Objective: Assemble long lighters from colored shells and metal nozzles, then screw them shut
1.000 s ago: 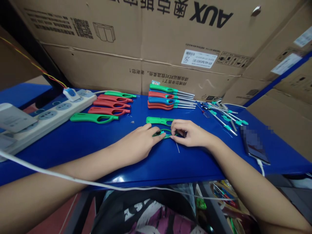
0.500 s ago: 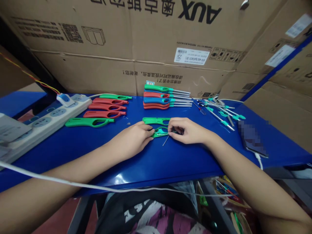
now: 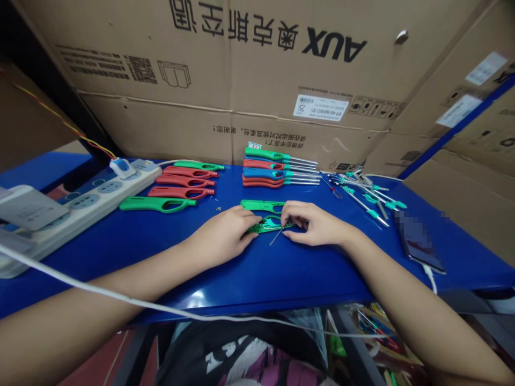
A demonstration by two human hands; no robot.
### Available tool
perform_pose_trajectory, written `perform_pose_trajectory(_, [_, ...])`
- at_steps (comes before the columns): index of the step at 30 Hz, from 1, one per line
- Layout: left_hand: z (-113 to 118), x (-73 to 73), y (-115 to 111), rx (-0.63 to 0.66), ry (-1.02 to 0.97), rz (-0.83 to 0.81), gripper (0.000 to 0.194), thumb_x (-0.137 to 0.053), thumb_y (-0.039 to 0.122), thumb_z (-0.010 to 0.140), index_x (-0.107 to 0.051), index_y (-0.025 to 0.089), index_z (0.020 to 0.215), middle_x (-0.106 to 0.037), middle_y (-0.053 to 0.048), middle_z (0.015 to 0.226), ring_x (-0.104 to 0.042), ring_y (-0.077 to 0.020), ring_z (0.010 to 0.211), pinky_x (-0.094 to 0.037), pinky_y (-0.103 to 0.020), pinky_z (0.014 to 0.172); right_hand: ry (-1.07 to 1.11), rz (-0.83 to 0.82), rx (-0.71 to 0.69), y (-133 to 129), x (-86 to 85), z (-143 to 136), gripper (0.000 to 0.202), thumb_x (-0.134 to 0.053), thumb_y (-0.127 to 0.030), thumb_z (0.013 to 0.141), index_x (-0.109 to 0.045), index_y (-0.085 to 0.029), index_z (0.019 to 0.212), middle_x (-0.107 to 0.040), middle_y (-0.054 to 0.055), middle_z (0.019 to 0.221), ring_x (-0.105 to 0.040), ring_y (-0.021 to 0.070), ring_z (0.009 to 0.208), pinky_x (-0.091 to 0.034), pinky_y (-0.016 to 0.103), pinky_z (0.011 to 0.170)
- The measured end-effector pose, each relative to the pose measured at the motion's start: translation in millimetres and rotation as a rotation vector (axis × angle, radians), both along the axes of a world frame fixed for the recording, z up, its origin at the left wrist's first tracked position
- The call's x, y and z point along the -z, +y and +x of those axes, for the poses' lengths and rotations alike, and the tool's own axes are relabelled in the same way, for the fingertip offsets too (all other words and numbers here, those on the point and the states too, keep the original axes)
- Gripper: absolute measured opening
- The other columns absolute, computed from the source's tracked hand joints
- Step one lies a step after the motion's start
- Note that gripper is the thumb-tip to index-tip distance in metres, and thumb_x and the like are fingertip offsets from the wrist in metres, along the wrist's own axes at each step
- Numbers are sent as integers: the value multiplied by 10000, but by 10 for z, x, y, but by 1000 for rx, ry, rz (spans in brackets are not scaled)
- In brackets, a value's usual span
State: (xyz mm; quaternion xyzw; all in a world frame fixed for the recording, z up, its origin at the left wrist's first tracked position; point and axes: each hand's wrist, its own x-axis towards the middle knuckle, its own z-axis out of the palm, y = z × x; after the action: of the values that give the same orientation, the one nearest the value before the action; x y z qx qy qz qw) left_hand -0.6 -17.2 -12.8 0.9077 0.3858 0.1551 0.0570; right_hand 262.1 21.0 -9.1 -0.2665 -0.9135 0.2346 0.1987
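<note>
Blue counter (image 3: 241, 276) is supporting an open green casing (image 3: 263, 230); the left hand (image 3: 229, 230) is pinching one end, apparently for steadiness, while the right hand (image 3: 313, 223) is clasping a thin rod (image 3: 276, 237) by the other.

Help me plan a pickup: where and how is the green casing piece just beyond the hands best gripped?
Likely pinch the green casing piece by its solid left end, from the left: that end lies exposed; the right hand partly hides the looped end.
</note>
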Motion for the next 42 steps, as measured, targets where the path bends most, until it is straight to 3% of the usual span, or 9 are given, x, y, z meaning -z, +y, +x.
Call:
perform_pose_trajectory(7, [18, -14, -28, -24, -23, -15, 370, -592, 274, 938, -645, 164, 1287, -713, -106, 1203, -621, -297, 1149, -537, -451, 964, 23, 11, 29, 50, 64, -22, 139, -668, -310, 908, -643, -176, 877, -563, 7, 805, -456, 112, 657, -396, 247, 611])
perform_pose_trajectory(22, [1, -14, 41, -7, -77, -17, 376, -635, 301, 919, -642, 173, 1273, -697, -114, 1232, -630, -278, 1144, -519, -444, 988, 86, 89, 58, 1, 15, -27, 140, -642, -312, 913, -647, -175, 937, -596, 23, 861, -468, 104, 650, -411, 234, 611])
perform_pose_trajectory(26, [-44, -104, 61, -3, -67, 33, 400, -660, 380, 906, -649, 184, 1255, -706, -104, 1212, -635, -272, 1121, -516, -437, 984, 103, 214, 306, 79, 8, 51, 164, -590, -272, 917, -659, -206, 1051, -637, 14, 847, -502, 111, 633, -399, 242, 614])
perform_pose_trajectory(31, [-64, -147, 61, 7, -17, 50, 400, -664, 408, 892, -671, 191, 1229, -715, -103, 1193, -650, -279, 1101, -529, -429, 958, 59, 239, 820, 320, -21, 332, 288, -543, -226, 878, -632, -220, 1151, -613, -4, 722, -571, 163, 640, -415, 267, 631])
perform_pose_trajectory(35, [-106, -108, 94, 9, 33, 40, 390, -661, 420, 892, -673, 220, 1227, -719, -88, 1182, -664, -279, 1082, -553, -414, 907, -134, 180, 1162, 478, -93, 697, 411, -580, -188, 826, -593, -165, 1236, -686, 108, 983, -642, 261, 929, -485, 336, 796])
perform_pose_trajectory(38, [-135, -81, 124, 7, 47, 56, 326, -614, 379, 925, -684, 209, 1195, -724, -92, 1170, -661, -282, 1084, -550, -426, 915, -319, 86, 1369, 511, -152, 979, 411, -615, -207, 821, -623, -126, 1225, -612, 207, 1250, -591, 338, 1150, -476, 412, 948])
perform_pose_trajectory(42, [-136, -59, 146, 18, 50, 50, 296, -570, 355, 945, -696, 197, 1162, -729, -98, 1147, -661, -292, 1059, -550, -451, 911, -415, -61, 1584, 478, -225, 1229, 467, -660, -218, 805, -636, -156, 1267, -561, 224, 1329, -545, 394, 1238, -474, 505, 982])
